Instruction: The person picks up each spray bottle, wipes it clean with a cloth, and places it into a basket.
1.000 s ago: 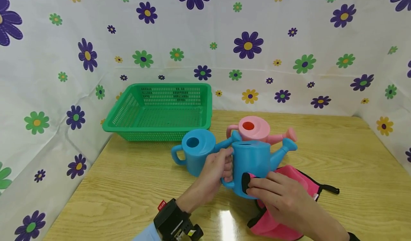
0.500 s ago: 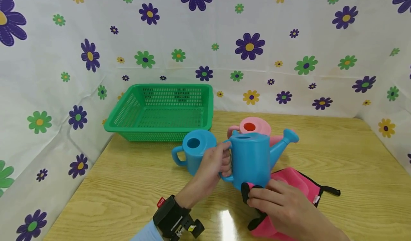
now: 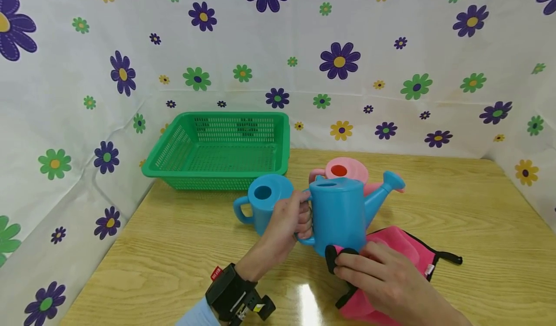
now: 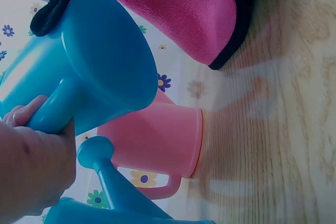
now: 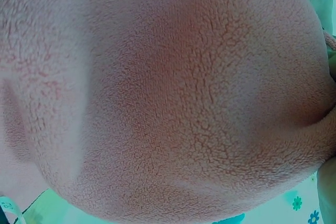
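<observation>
A person's left hand curls its grip round the handle of a blue watering can, holding it upright just above the wooden desk; the handle sits inside the fingers at the can's left side, the spout pointing away to the right; the right hand pinches a pink cloth with black trim and presses its dark edge against the can's lower front wall, so the cloth lies directly under and in front of that grip, the rest of it spread on the desk to the right; in the left wrist view the can's body fills the upper left, the cloth beside it, and the left hand's fingers wrap the handle; the right wrist view shows only pink fleece close up. A second blue watering can stands just left of the held one, behind the left hand; a pink watering can stands close behind; a green mesh basket sits at the desk's far left, against a flower-print backdrop.
</observation>
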Motion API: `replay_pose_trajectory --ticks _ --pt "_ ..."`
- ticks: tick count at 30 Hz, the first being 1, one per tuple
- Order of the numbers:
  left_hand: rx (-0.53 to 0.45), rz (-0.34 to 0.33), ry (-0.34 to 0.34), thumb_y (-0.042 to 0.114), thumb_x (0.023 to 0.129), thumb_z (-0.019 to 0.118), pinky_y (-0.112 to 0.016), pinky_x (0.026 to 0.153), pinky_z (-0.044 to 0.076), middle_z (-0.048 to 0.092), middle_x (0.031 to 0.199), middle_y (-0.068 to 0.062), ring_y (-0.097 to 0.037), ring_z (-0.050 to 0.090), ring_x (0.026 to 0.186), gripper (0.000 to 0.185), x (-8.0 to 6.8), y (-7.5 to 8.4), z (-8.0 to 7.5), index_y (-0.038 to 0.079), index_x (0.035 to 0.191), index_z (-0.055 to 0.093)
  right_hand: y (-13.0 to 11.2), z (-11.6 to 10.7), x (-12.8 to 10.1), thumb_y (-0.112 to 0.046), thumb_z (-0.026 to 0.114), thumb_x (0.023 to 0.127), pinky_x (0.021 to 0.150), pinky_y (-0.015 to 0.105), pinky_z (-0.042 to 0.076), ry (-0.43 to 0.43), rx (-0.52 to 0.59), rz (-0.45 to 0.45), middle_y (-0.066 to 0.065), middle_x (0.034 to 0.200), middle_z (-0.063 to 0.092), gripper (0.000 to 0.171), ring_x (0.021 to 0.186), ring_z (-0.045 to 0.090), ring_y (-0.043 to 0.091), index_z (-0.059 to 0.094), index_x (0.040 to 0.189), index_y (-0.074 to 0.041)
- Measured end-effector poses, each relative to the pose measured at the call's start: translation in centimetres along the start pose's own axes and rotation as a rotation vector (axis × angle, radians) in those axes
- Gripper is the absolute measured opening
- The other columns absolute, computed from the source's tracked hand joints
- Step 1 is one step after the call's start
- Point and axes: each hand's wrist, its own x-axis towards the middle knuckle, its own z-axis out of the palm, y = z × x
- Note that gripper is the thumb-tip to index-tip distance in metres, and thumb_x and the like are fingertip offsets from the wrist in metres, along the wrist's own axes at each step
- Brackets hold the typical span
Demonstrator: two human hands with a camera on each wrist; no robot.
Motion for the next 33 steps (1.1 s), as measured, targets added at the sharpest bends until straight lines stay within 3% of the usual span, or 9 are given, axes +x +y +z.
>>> replay_pose_trajectory --ticks 5,23,33 --pt "0.001 0.000 -0.003 0.030 0.105 0.045 -0.020 0.048 0.029 0.025 0.050 0.007 -0.007 0.028 0.043 0.051 0.0 -0.1 -0.1 0.016 0.059 0.026 0.0 0.1 0.2 -0.035 0.043 0.109 0.081 0.023 0.049 0.025 -0.016 -0.012 -0.004 0.117 0.074 0.038 0.090 0.057 0.012 0.074 0.116 -0.014" --pt "0.051 -0.041 -0.042 0.023 0.102 0.043 -0.021 0.045 0.029 0.029 0.049 0.006 -0.009 0.030 0.042 0.048 -0.5 -0.8 -0.3 0.015 0.058 0.029 0.6 0.4 0.7 -0.030 0.040 0.111 0.076 0.024 0.051 0.142 -0.141 -0.031 0.001 0.115 0.076 0.041 0.088 0.062 0.016 0.075 0.116 -0.011" --pt "0.046 -0.043 -0.064 0.022 0.096 0.045 -0.021 0.042 0.026 0.028 0.047 0.007 -0.008 0.029 0.039 0.045 -0.6 -1.6 -0.6 0.017 0.055 0.028 1.2 0.1 1.3 -0.019 0.041 0.110 0.073 0.027 0.052 0.237 -0.185 -0.018 0.004 0.115 0.075 0.036 0.089 0.062 0.019 0.075 0.112 -0.008"
